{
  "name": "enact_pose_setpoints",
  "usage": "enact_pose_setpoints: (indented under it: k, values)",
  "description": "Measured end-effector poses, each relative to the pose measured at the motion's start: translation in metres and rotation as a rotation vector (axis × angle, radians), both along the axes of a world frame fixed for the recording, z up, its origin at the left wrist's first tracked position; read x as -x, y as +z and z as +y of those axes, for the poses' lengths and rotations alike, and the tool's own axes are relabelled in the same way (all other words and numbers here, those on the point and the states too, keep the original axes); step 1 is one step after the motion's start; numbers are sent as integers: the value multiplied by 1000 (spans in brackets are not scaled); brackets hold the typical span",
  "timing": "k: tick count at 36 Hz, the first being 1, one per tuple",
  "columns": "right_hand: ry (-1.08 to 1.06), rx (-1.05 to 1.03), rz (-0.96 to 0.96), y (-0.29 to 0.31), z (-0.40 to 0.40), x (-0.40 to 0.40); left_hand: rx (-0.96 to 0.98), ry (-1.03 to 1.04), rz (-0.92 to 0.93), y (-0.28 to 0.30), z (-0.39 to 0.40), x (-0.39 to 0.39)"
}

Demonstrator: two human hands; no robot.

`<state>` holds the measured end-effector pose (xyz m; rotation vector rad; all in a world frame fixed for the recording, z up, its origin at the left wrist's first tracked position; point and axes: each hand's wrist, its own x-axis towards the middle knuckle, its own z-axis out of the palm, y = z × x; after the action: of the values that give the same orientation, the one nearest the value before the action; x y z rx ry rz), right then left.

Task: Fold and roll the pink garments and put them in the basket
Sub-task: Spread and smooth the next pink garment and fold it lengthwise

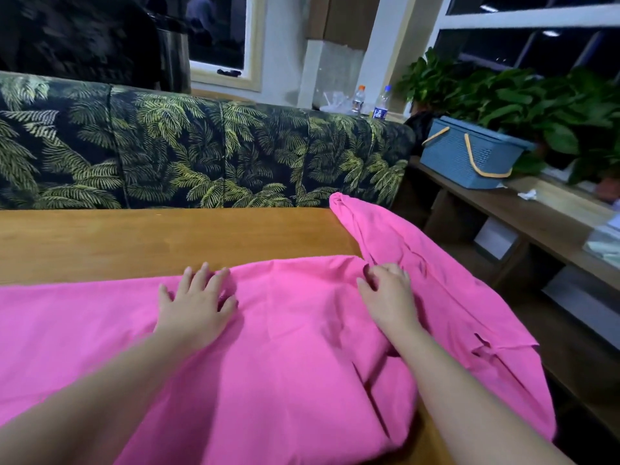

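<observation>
Across a wooden table (134, 239) lies a pink garment (285, 347), spread over the near half of the top and spilling off the right-hand edge, with one bunched end reaching up along the far right corner. Bare wood shows on the far left part of the table. Behind its far edge stands a sofa (188, 152) in a dark palm-leaf print, close against the table. The left hand (194, 303) lies flat on the cloth, fingers straight and spread. The right hand (385, 293) rests near the table's right edge with its fingers curled into a fold of the cloth, gripping it. To the right, well apart from the table, a low wooden shelf (523, 219) carries a blue basket (469, 156) with tan handles, beside leafy potted plants (536, 105). Two bottles (380, 102) stand behind the sofa's back.
</observation>
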<state>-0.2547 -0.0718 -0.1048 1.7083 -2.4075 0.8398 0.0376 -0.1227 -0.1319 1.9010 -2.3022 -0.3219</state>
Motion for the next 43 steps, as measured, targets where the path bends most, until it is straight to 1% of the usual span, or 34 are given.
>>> enact_pose_setpoints:
  k: [1,3,5,7,9,10,13,15,17,19,20,23,25,29,34,36,39,41,43]
  values:
    - [-4,42,-20,1,-2,2,10,-14,-25,-4,1,0]
    - [0,109,-153,10,-4,1,17,-30,-66,-9,2,-1]
    - [-15,119,-313,19,-8,-1,20,-38,-82,-11,1,-2]
    - [-28,98,-382,25,-15,-2,22,-35,-82,-11,0,-2]
    - [-26,37,-343,27,-21,-2,25,-34,-81,-10,0,-2]
    - [-27,-39,-269,26,-24,0,23,-33,-83,-10,0,-2]
    - [-42,-326,44,17,-28,8,-3,-42,-80,-8,0,-4]
    - [-34,-394,155,13,-26,10,-28,-36,-61,-6,-3,-6]
    - [-27,-396,192,9,-25,10,-51,13,43,-2,-11,-6]
    - [-26,-390,204,5,-25,10,-39,93,185,4,-23,-7]
    - [-27,-382,210,4,-26,10,-17,115,205,8,-30,-8]
    - [-39,-336,185,2,-30,11,42,64,62,17,-46,-11]
    - [-40,-284,122,6,-35,11,46,33,15,19,-53,-12]
    - [-44,-252,25,13,-49,11,32,23,43,17,-65,-12]
    - [-41,-360,85,4,-62,12,16,27,18,8,-74,-16]
    - [-54,-382,98,-3,-63,13,52,-9,-61,4,-77,-20]
    - [-75,-346,80,-10,-63,14,149,-32,-173,1,-75,-20]
    - [-82,-303,39,-11,-62,14,236,-39,-240,3,-69,-12]
    - [-61,-244,-51,-10,-59,16,270,-88,-233,7,-60,5]
